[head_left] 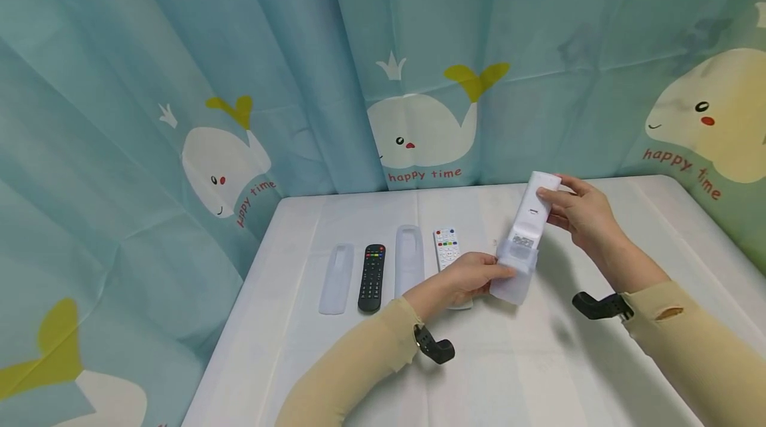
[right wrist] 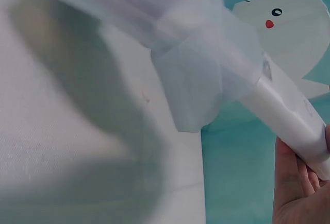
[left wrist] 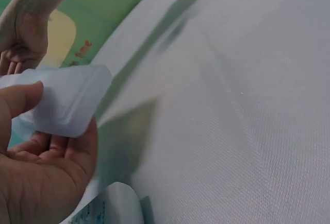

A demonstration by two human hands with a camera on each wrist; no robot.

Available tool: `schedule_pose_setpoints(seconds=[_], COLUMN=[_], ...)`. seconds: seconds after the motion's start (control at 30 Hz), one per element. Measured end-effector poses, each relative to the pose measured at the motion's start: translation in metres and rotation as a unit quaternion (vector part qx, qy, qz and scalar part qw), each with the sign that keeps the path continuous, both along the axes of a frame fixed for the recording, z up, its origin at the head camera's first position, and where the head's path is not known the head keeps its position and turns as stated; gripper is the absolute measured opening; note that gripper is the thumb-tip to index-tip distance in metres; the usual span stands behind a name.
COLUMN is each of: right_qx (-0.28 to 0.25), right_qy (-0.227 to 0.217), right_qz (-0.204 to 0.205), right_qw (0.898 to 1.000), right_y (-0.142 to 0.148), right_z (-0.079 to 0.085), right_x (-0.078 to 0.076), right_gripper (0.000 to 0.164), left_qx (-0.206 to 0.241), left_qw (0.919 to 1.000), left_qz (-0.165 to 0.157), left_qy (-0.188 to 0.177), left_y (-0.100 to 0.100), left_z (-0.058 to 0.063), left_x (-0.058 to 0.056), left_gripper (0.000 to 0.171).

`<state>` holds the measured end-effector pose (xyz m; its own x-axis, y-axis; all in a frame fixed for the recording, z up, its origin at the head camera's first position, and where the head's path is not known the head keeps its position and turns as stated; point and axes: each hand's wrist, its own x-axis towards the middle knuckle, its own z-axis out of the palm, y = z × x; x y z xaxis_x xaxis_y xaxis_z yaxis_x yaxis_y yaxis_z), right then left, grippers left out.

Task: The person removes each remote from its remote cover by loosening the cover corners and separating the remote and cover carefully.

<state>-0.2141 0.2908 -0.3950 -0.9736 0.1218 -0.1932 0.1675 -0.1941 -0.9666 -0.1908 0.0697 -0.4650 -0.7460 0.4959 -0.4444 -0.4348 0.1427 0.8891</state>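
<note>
A white remote control [head_left: 530, 213] is tilted above the table, its back side facing up. My right hand [head_left: 583, 213] grips its upper end between thumb and fingers. The remote's lower part sits inside a translucent silicone sleeve [head_left: 513, 281]. My left hand [head_left: 473, 275] pinches this sleeve from the left, thumb on top and fingers beneath, as the left wrist view also shows. In the right wrist view a loose flap of the sleeve [right wrist: 191, 87] hangs folded back from the white remote [right wrist: 289, 113].
Left of the hands lie a white remote with coloured buttons [head_left: 446, 247], partly behind my left hand, a long translucent sleeve [head_left: 409, 257], a black remote [head_left: 372, 277] and another translucent sleeve [head_left: 337, 281]. A whale-print curtain [head_left: 299, 81] hangs behind the white table [head_left: 538, 374].
</note>
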Motion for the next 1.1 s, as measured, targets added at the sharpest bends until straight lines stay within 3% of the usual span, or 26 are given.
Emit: schedule_pose_setpoints(seconds=[0.1, 0.37, 0.87, 0.97, 1.1], right_qx=[0.013, 0.073, 0.086, 0.074, 0.071], right_qy=[-0.009, -0.03, -0.021, -0.022, -0.021], right_qz=[0.006, 0.026, 0.027, 0.028, 0.04], right_qw=[1.0, 0.997, 0.996, 0.997, 0.996], right_y=[0.001, 0.0, 0.0, 0.0, -0.001], right_z=[-0.002, -0.01, -0.012, -0.012, -0.013], right_x=[-0.001, -0.003, -0.002, -0.002, -0.001], right_gripper=[0.092, 0.089, 0.094, 0.093, 0.088], left_qx=[0.016, 0.062, 0.079, 0.07, 0.009], left_qw=[0.9999, 0.9964, 0.9881, 0.9895, 0.9934], left_qz=[-0.002, -0.055, -0.131, -0.127, -0.111], left_qy=[-0.004, -0.017, -0.008, -0.001, 0.029], left_y=[-0.001, -0.006, -0.011, -0.011, -0.009], left_z=[-0.001, 0.001, 0.005, 0.004, 0.005], left_x=[0.0, 0.002, 0.001, 0.001, 0.002], left_gripper=[0.027, 0.041, 0.059, 0.056, 0.036])
